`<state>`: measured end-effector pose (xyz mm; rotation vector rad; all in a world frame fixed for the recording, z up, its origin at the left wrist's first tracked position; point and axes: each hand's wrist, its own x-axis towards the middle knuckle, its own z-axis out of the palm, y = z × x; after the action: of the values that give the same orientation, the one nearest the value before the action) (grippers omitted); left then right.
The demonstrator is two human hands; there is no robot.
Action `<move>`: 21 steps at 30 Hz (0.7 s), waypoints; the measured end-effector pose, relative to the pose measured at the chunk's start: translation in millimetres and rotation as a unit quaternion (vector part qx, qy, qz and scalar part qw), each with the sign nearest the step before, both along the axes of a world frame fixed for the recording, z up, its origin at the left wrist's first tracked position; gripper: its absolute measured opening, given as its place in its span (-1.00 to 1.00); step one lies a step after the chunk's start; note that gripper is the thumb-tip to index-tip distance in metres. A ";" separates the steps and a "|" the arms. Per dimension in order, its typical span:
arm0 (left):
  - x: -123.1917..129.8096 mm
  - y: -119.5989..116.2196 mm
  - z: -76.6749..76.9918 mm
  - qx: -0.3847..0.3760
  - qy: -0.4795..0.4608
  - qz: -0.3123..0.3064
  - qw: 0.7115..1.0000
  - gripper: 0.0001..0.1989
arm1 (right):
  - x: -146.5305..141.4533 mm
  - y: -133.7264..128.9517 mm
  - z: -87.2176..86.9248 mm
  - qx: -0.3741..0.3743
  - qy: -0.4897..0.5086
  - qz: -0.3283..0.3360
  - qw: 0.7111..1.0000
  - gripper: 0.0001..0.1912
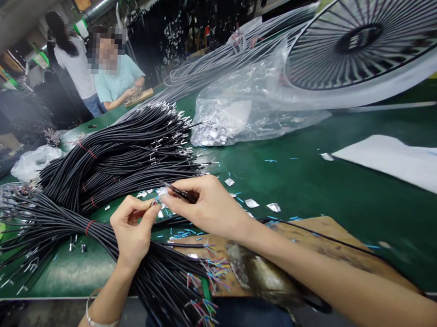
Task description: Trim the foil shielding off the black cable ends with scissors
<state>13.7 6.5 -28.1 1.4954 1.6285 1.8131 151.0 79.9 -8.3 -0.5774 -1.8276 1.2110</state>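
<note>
Left hand point(134, 232), upright, pinches wires point(154, 203); right hand point(214, 205), angled leftward, grips a dark tool point(182, 193).

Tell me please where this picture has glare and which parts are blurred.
In the head view, pale glare lies on the green table at lower left, and glints show on the plastic bag; in the same head view, the far-left background is hazy, pixel blocks mask the face of the person in light blue, and the left hand and black cables look clearer.
</note>
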 end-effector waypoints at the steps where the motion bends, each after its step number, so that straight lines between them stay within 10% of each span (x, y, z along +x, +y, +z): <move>1: 0.1 -0.2 0.1 0.001 0.001 0.000 1.000 -0.91 | 0.0 0.0 -0.2 -0.001 0.001 0.001 1.000 -0.67; 21: 1.4 1.0 -0.1 -0.014 -0.006 0.007 1.000 -0.91 | -0.2 -2.9 -0.1 -0.009 0.006 0.001 1.000 -0.75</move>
<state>15.1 7.5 -28.2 1.4610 1.6559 1.7974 150.7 77.0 -8.4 -0.5782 -1.8092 1.2313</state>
